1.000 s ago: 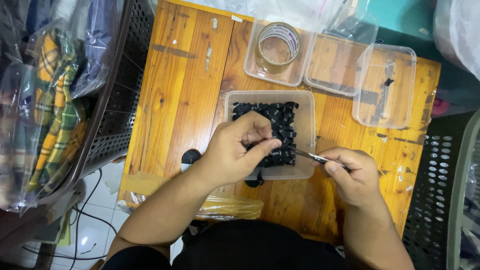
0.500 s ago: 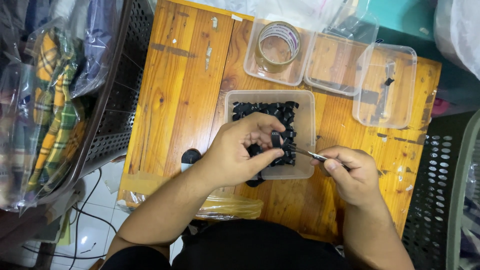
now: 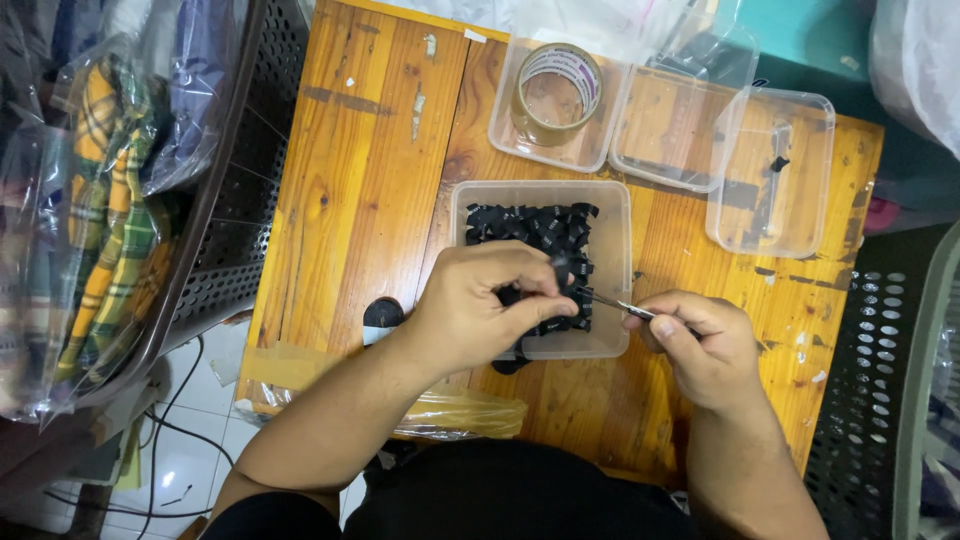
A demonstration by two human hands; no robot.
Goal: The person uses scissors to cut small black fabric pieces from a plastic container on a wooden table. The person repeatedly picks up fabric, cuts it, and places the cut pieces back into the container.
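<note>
The left hand (image 3: 480, 305) is held curled, its fingertips (image 3: 560, 300) pinched together, forearm angled in from below. The right hand (image 3: 700, 345) is closed in a fine pinch, thumb against forefinger, and is set just beside it.

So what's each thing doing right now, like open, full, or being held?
left hand: fingers pinched on a small black piece over the tub
right hand: closed around the thin metal tool
thin metal tool: held, tip at the black piece
clear tub: open, holding black pieces
tape roll: lying flat in an open container
right-hand container: open, nearly empty
</note>
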